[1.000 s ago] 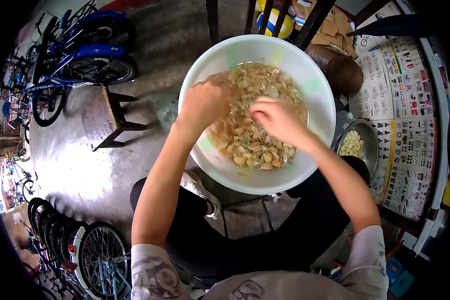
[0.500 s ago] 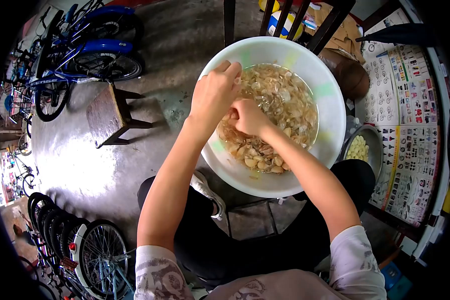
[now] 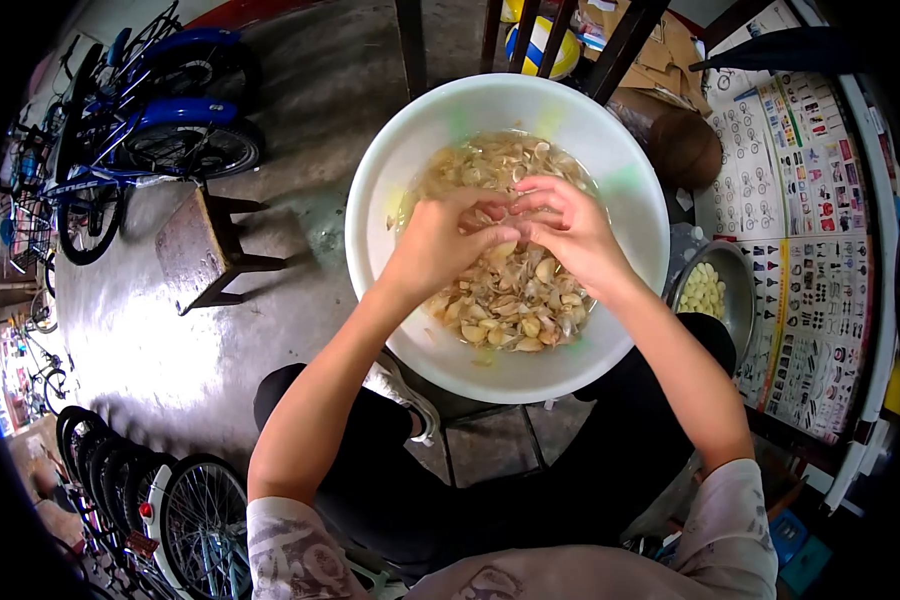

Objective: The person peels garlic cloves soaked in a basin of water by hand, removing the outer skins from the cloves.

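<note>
A large white basin (image 3: 375,215) holds water with garlic cloves (image 3: 500,325) and many loose papery skins (image 3: 460,160). Above its middle, my left hand (image 3: 445,240) and my right hand (image 3: 575,235) meet at the fingertips. My left thumb and fingers are pinched together, with what looks like a pale garlic clove (image 3: 507,249) at the thumb tip. On my right hand the fingers are curled and the thumb is bent toward the left one. Whatever lies between the right fingertips is too small and too hidden to make out.
Right of the basin stands a metal bowl (image 3: 738,290) of peeled cloves (image 3: 703,290). A small wooden stool (image 3: 198,245) is on the floor to the left. Bicycles (image 3: 170,130) line the left side. Dark chair slats (image 3: 490,45) rise behind the basin, and a printed sheet (image 3: 800,330) covers the right-hand table.
My hands have come from the basin's left side to its middle. The left hand has lowered from near the rim, and the right hand has turned, its fingers now less tightly closed.
</note>
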A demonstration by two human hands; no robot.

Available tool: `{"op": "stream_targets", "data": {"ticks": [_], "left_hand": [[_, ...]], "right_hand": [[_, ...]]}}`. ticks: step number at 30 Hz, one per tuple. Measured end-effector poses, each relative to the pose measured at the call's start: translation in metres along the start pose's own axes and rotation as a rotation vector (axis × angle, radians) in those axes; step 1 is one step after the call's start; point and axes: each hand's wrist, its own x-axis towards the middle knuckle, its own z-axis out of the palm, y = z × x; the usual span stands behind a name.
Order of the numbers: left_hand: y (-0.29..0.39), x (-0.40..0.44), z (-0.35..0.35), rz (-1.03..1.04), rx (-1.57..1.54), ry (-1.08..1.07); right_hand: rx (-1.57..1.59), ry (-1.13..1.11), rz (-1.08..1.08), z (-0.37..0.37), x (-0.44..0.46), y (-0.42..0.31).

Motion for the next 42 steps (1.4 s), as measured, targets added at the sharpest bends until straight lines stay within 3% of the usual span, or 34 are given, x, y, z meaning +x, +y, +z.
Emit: {"op": "stream_targets", "data": {"ticks": [5, 7, 10, 12, 14, 15, 19, 21, 24, 25, 27, 29, 30, 32, 34, 36, 37, 40, 41, 42], "left_hand": [[0.000, -0.003, 0.011, -0.205, -0.237, 0.028], [0.002, -0.002, 0.011, -0.290, -0.324, 0.042], [-0.007, -0.001, 0.007, -0.215, -0.359, 0.049], [-0.005, -0.002, 0.005, -0.277, -0.367, 0.093], [-0.003, -0.001, 0.002, -0.209, -0.433, 0.172], [-0.003, 0.000, 0.001, -0.206, -0.429, 0.172], [-0.006, -0.001, -0.003, -0.098, -0.392, 0.234], [-0.008, 0.001, -0.005, -0.056, -0.367, 0.241], [-0.007, -0.001, -0.004, 0.036, -0.275, 0.245], [-0.002, -0.002, -0.004, 0.149, -0.166, 0.269], [0.003, -0.002, -0.006, 0.265, -0.056, 0.290], [0.006, 0.001, -0.014, 0.702, 0.342, 0.315], [0.006, 0.001, -0.014, 0.709, 0.344, 0.315], [0.003, -0.001, -0.011, 0.688, 0.305, 0.387], [0.002, -0.002, -0.014, 0.683, 0.311, 0.388], [0.003, -0.006, -0.013, 0.673, 0.311, 0.389], [0.005, -0.008, -0.010, 0.531, 0.138, 0.388], [0.005, -0.011, -0.007, 0.254, -0.202, 0.401], [0.004, -0.012, -0.006, 0.118, -0.368, 0.415], [0.005, -0.013, -0.005, 0.117, -0.369, 0.413]], "right_hand": [[0.101, 0.059, -0.010, 0.005, -0.007, 0.010], [0.026, -0.019, -0.023, 0.001, -0.002, 0.007], [0.158, 0.002, -0.041, -0.013, 0.010, 0.007], [0.116, -0.023, 0.057, -0.025, 0.016, 0.001], [-0.792, -0.194, -0.235, -0.033, 0.023, 0.009], [-0.958, -0.223, -0.357, -0.034, 0.021, 0.011], [-1.102, -0.241, -0.270, -0.035, 0.020, 0.008], [-1.002, -0.090, -0.536, -0.031, 0.020, 0.006], [-1.161, -0.091, -0.428, -0.022, 0.018, 0.000], [-1.126, -0.046, -0.558, -0.018, 0.018, 0.007], [-1.002, -0.034, -0.521, -0.006, 0.015, 0.007], [-0.841, -0.076, -0.438, 0.000, 0.013, 0.003], [-0.842, -0.071, -0.444, 0.001, 0.011, 0.000], [-0.929, -0.088, -0.617, 0.002, 0.007, -0.003], [-0.950, -0.094, -0.597, 0.004, 0.004, -0.005], [-0.770, 0.014, -0.582, 0.007, -0.002, -0.007], [-0.710, 0.049, -0.577, 0.007, -0.004, -0.007], [-0.439, -0.070, -0.471, 0.003, -0.001, -0.006], [-0.322, -0.118, -0.296, 0.002, 0.001, -0.006], [-0.204, -0.164, -0.122, 0.002, 0.002, -0.004]]}}
